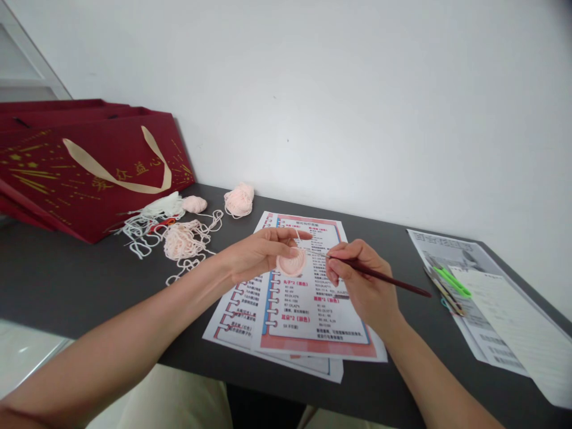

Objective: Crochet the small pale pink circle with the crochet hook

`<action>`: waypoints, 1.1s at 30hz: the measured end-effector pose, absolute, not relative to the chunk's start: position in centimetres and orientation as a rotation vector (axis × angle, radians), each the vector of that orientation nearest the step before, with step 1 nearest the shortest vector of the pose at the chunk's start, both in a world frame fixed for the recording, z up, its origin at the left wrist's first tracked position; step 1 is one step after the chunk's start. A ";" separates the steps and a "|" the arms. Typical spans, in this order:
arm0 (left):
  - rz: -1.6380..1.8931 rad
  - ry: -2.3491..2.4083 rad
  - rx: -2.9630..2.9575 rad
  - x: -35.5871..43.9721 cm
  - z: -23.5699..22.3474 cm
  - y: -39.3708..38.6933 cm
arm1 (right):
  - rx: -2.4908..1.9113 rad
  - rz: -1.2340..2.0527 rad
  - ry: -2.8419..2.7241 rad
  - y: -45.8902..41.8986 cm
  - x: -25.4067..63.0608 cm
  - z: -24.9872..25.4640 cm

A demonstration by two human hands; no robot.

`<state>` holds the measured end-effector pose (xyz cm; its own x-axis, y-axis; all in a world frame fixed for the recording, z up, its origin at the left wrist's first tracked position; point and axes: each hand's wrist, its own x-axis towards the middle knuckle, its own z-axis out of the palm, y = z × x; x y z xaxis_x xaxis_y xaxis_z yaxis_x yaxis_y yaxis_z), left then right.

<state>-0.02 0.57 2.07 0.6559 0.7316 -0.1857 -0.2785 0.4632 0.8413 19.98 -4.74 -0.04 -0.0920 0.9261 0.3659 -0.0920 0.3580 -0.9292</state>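
My left hand (257,255) pinches a small round pink crochet piece (291,262) above the table, index finger stretched over it. My right hand (364,280) grips a dark reddish-brown crochet hook (384,279), its metal tip pointing left into the pink piece. A thin strand of pink yarn runs up from the piece over my left index finger. Both hands hover over two printed pattern sheets (308,310) with pink borders lying on the dark table (67,280).
Loose pink yarn (183,241) and white yarn (147,223) lie at the left, with a small pink ball (239,199) behind. A dark red gift bag (89,167) stands against the wall. Papers with green-handled tools (451,281) lie at the right.
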 end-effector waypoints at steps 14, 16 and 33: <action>0.482 0.538 1.057 -0.7 2.5 1.1 | -0.689 1.402 -1.277 -4.6 20.7 1.5; 0.581 0.585 1.154 -0.3 2.5 0.7 | -0.668 1.494 -1.153 -4.5 20.4 1.6; 1.045 0.782 1.353 1.9 1.3 -1.4 | -0.944 0.823 -1.453 -5.7 18.7 -0.4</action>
